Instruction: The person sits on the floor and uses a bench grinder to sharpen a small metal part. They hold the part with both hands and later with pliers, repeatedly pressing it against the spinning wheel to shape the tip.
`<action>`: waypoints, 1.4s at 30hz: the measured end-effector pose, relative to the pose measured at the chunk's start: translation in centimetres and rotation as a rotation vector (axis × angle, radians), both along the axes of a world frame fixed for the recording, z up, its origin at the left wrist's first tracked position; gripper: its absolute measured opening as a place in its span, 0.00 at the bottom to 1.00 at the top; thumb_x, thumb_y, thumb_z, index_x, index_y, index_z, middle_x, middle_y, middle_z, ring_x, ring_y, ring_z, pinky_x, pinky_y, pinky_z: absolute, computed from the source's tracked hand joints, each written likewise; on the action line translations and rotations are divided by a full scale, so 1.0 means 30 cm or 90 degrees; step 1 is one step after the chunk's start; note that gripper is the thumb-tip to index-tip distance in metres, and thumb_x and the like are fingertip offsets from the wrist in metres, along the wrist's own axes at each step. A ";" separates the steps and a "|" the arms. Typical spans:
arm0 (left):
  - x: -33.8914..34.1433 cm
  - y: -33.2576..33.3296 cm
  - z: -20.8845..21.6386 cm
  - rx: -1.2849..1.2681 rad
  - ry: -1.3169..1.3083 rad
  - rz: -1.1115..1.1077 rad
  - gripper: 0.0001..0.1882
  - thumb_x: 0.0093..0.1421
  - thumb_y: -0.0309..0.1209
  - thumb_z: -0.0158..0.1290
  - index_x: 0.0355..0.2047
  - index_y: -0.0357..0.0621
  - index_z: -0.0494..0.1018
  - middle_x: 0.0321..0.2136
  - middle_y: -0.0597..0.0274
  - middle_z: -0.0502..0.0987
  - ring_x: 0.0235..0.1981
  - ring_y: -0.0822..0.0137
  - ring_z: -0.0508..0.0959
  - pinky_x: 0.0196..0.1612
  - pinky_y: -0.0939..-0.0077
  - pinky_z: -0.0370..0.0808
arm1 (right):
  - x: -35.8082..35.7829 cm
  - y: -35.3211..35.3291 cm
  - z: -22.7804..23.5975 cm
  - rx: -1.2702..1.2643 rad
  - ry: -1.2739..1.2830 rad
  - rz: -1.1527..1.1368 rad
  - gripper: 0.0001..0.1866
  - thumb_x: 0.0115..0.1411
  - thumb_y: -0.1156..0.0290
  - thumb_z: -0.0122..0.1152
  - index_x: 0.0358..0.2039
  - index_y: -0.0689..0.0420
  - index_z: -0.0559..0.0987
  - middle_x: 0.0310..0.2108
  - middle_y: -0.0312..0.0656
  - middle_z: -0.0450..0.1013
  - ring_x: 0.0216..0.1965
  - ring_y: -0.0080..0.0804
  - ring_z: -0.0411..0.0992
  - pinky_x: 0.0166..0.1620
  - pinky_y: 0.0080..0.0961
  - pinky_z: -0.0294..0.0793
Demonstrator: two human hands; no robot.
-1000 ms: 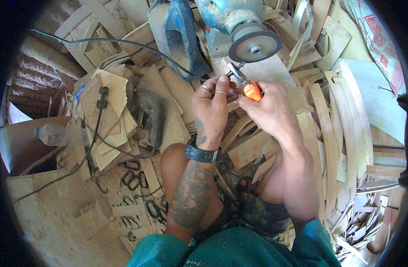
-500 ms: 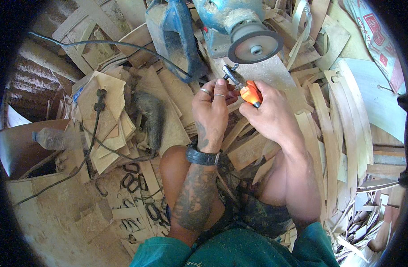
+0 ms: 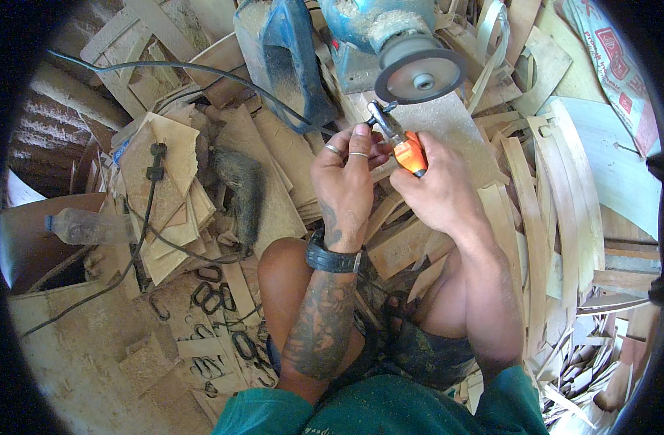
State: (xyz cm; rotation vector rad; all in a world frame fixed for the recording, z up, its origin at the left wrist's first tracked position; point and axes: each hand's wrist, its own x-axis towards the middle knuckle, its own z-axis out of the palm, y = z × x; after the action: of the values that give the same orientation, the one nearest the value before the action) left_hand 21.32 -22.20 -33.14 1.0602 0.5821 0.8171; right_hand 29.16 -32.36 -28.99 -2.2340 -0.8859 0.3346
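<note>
My right hand (image 3: 442, 174) is closed round the orange handles of a pair of pliers (image 3: 409, 151), whose metal jaws point away from me. A small dark metal piece (image 3: 388, 107) shows at the jaws, with a curved end; its exact kind is too small to tell. My left hand (image 3: 344, 163), wearing two rings, pinches a small black end (image 3: 370, 122) beside the jaws. Both hands are close together above my knees. Just beyond them is a round grinding wheel (image 3: 421, 76) on a blue, dust-covered bench grinder (image 3: 379, 29); the pliers are apart from it.
Dark hooks and oval rings (image 3: 207, 297) lie on the floor at left. Nearby are a dusty power tool (image 3: 239, 185), a cable (image 3: 147, 217), stacked thin wood sheets (image 3: 162, 192) and a plastic bottle (image 3: 82, 227). Curved wood strips (image 3: 575, 196) stand at right.
The pliers and the small metal piece have shifted slightly right. Both hands keep their grip. The surroundings are slightly displaced as the view moves.
</note>
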 end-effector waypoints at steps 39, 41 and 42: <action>-0.028 0.077 0.012 0.477 0.182 -0.009 0.14 0.66 0.35 0.55 0.39 0.34 0.78 0.27 0.48 0.79 0.23 0.60 0.79 0.30 0.66 0.74 | 0.008 0.004 0.046 -0.037 0.065 0.000 0.15 0.53 0.66 0.59 0.35 0.66 0.75 0.31 0.61 0.76 0.38 0.60 0.76 0.44 0.46 0.73; -0.031 0.077 0.014 0.460 0.207 -0.028 0.14 0.67 0.37 0.55 0.40 0.36 0.78 0.26 0.50 0.79 0.26 0.62 0.79 0.32 0.68 0.74 | 0.006 0.003 0.043 -0.032 0.066 -0.002 0.15 0.53 0.66 0.59 0.35 0.66 0.75 0.32 0.61 0.76 0.39 0.60 0.76 0.44 0.47 0.73; -0.031 0.077 0.014 0.451 0.219 -0.039 0.15 0.67 0.38 0.55 0.40 0.37 0.78 0.25 0.51 0.79 0.27 0.64 0.79 0.33 0.69 0.75 | 0.007 0.004 0.042 -0.034 0.065 -0.001 0.15 0.53 0.66 0.59 0.35 0.66 0.75 0.32 0.61 0.75 0.38 0.60 0.76 0.44 0.47 0.73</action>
State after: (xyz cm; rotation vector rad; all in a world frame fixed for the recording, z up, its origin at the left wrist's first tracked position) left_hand 20.40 -19.89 -32.72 1.8839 0.5525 0.8092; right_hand 29.37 -32.25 -27.74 -2.2443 -0.8291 0.4715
